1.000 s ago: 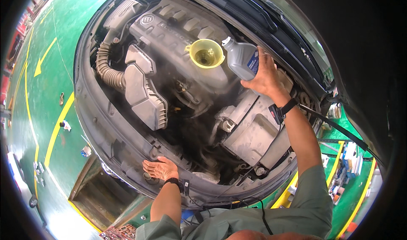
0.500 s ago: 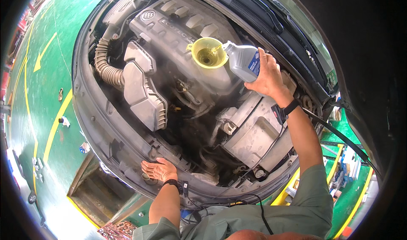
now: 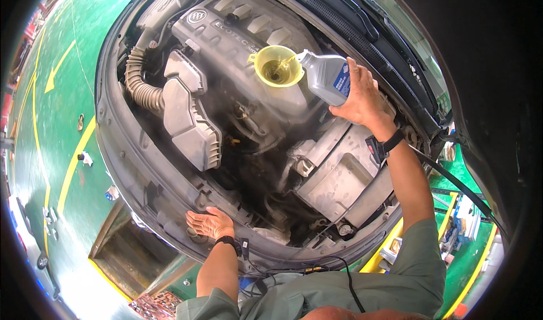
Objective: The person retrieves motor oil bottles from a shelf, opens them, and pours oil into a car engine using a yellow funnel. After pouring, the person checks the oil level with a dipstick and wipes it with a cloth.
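Observation:
My right hand [image 3: 362,94] is wrapped round the base end of a grey oil bottle [image 3: 326,78] with a blue label. The bottle lies tilted, its mouth at the rim of a yellow funnel [image 3: 263,70]. A thin stream of yellowish oil [image 3: 287,61] runs from the mouth into the funnel. Under the funnel is the grey plastic engine cover [image 3: 226,43]; the funnel's lower end is hidden. My left hand [image 3: 210,223] rests with fingers stretched out on the dark front panel [image 3: 164,207] of the engine bay, holding nothing.
A ribbed air hose [image 3: 138,77] and the air filter box [image 3: 192,122] lie left of the engine. The battery cover [image 3: 339,187] is below my right forearm. A raised bonnet [image 3: 452,48] with a prop rod [image 3: 452,178] stands right. A floor pit [image 3: 133,252] opens at lower left.
My right hand and the bottle have shifted slightly to the right, with the bottle lying a little more level. The oil keeps running. My left hand stays at about the same spot.

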